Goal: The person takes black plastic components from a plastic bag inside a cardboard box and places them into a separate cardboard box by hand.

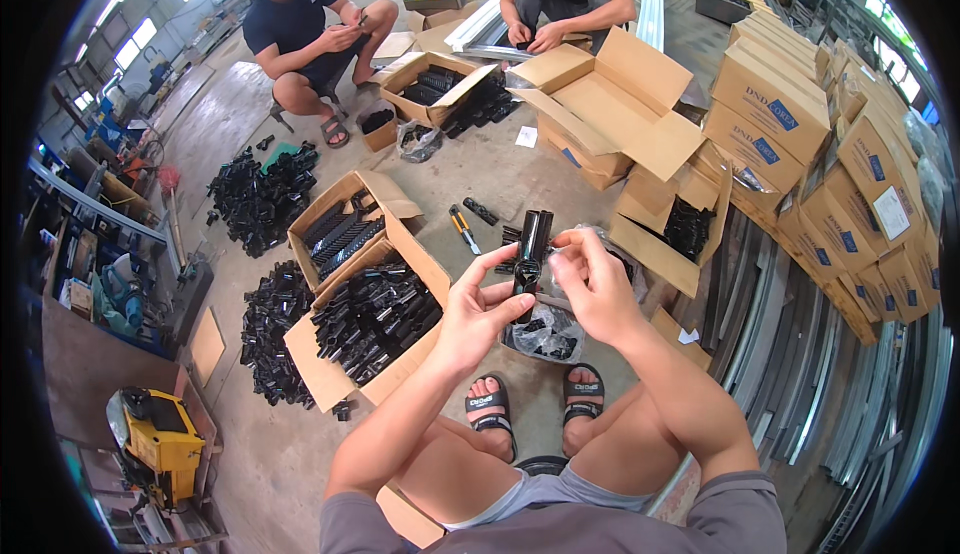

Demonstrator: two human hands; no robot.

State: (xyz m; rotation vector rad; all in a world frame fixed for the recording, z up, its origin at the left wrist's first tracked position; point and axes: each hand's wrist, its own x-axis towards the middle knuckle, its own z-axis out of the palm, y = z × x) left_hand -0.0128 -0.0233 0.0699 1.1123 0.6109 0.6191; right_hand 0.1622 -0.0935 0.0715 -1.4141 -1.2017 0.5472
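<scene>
In front of me, my left hand (482, 306) grips a glossy black tube-shaped fitting (535, 239) between thumb and fingers, with its length upright and a round collar facing me. My right hand (600, 289) is at the fitting's right side, its thumb and fingertips drawn together and slightly blurred. Whether those fingertips hold a small part is too unclear to see. Below the hands sits a clear plastic bag (545, 336) of small black parts. To the left stands an open carton (436, 284) filled with similar black fittings.
Black parts lie heaped on the floor (262, 199) at left. A yellow utility knife (463, 226) lies ahead. Open cartons (620, 104) and stacked boxes (770, 104) stand at right, beside long metal profiles (770, 354). Two people (310, 34) sit working at the back.
</scene>
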